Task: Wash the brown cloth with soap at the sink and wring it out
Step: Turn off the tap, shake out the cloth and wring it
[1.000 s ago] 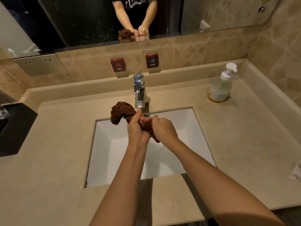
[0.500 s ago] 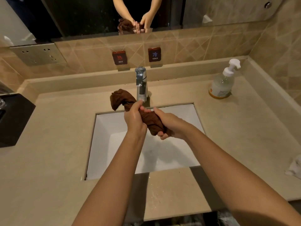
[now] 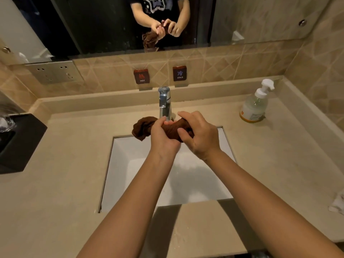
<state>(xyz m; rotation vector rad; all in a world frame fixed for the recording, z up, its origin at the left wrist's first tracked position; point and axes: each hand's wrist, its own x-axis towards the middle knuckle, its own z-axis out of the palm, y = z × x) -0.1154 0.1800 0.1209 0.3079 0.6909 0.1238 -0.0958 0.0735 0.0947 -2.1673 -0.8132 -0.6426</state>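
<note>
The brown cloth (image 3: 143, 127) is twisted into a thick roll above the back edge of the white sink (image 3: 119, 164), just in front of the chrome faucet (image 3: 164, 103). My left hand (image 3: 163, 136) grips the roll's middle, and a loose bunch of cloth sticks out to its left. My right hand (image 3: 197, 135) grips the roll's right end from above, fingers curled over it. No water is seen running from the faucet. A soap pump bottle (image 3: 255, 105) stands on the counter at the back right.
A beige counter (image 3: 55, 183) surrounds the sink. A black box (image 3: 20, 142) sits at the left edge. HOT (image 3: 141, 76) and COLD (image 3: 179, 73) signs hang on the tiled wall under the mirror (image 3: 111, 23). White crumpled tissue (image 3: 337, 203) lies at the right edge.
My right hand has turned over from under the cloth to on top of it, twisting the roll. The loose left end has dropped lower. The camera has tilted up.
</note>
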